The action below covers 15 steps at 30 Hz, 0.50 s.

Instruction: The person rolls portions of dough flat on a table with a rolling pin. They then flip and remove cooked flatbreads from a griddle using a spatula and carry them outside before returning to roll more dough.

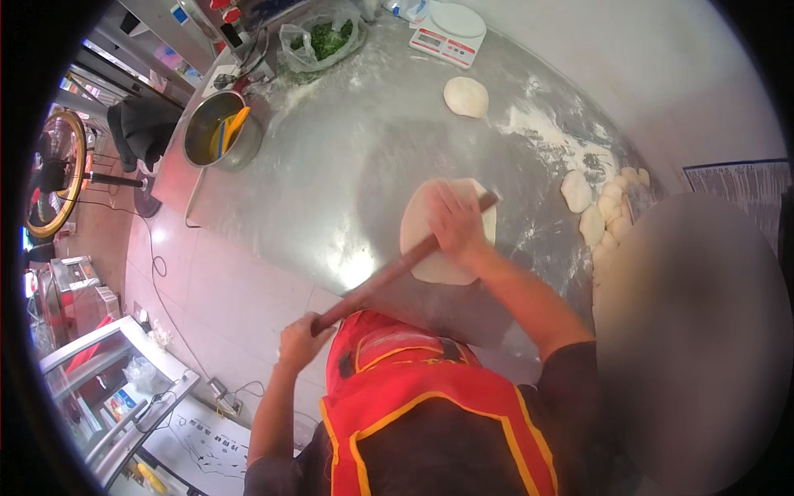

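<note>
A long wooden rolling pin (391,276) slants across a flattened round of dough (446,263) on the steel worktable (310,186). My left hand (304,341) is closed around the pin's near end, beyond the table's front edge. Over the dough, my right hand (456,223) lies on the pin close to its far end, fingers stretched forward and slightly blurred. Part of the dough is hidden under that hand and the pin. A smaller dough disc (466,97) lies farther back on the table.
Several dough pieces (611,208) sit at the right beside scattered flour (558,139). A kitchen scale (450,34) and a plastic bag of chopped greens (322,40) stand at the back. At the left edge is a metal pot (248,146) holding a yellow-orange utensil (236,124), its handle jutting outward.
</note>
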Each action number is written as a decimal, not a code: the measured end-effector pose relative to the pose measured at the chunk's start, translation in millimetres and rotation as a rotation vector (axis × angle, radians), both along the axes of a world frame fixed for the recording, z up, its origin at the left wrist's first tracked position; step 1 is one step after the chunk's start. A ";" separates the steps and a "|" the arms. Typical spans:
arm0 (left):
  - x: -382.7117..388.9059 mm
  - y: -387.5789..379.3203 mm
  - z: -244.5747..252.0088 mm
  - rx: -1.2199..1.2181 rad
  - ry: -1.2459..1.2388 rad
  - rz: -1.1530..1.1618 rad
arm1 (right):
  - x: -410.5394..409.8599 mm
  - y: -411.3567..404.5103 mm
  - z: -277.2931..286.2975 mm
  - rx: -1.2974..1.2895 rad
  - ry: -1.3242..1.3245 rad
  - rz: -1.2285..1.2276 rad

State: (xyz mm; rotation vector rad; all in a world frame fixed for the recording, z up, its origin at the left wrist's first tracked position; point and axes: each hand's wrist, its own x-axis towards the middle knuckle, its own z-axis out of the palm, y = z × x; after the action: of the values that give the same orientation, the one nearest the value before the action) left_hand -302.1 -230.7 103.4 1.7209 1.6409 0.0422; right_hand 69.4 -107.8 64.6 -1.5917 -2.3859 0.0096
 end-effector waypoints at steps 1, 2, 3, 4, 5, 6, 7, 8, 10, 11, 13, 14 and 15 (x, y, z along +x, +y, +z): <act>-8.5 6.1 -2.1 -0.003 -0.004 0.003 | -15.6 31.6 5.5 -0.012 0.029 -0.012; -17.5 18.6 -5.6 0.008 0.014 0.038 | -28.5 64.6 12.1 -0.018 0.059 -0.025; -24.8 30.5 -8.9 0.016 0.031 0.069 | -36.1 91.1 12.1 -0.014 0.054 -0.025; -29.5 40.2 -8.1 0.002 0.036 0.091 | -43.5 111.2 11.9 0.037 0.119 -0.019; -27.9 41.8 -6.0 -0.001 0.031 0.088 | -46.3 121.2 12.8 0.088 0.182 -0.016; -25.4 40.9 -0.2 -0.012 0.037 0.041 | -47.7 114.4 14.4 0.043 0.157 0.024; -25.4 40.4 3.8 -0.019 0.043 -0.006 | -43.4 96.0 14.7 -0.057 0.104 0.021; -30.9 24.6 -7.9 -0.075 0.065 -0.043 | -36.5 66.9 16.4 -0.156 0.055 0.023; -16.8 9.8 -1.2 -0.114 0.019 -0.057 | 9.3 -5.0 -3.5 0.009 0.100 0.068; -15.1 4.6 4.1 -0.137 0.039 -0.082 | 5.1 -20.9 23.1 -0.353 0.082 -0.048; -17.2 13.2 5.9 -0.145 0.042 -0.062 | 3.1 -4.6 16.8 -0.150 0.109 0.035; -21.5 14.7 4.8 -0.153 0.059 -0.027 | -13.0 22.8 22.4 -0.123 0.005 0.083; -28.3 24.8 -1.4 -0.143 0.038 0.027 | -28.7 62.6 27.5 -0.088 -0.102 0.132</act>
State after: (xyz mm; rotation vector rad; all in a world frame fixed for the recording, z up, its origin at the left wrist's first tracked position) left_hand -330.4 -205.8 101.9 1.6004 1.6530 -0.0934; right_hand 40.7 -45.2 92.0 -1.5029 -2.5996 0.0617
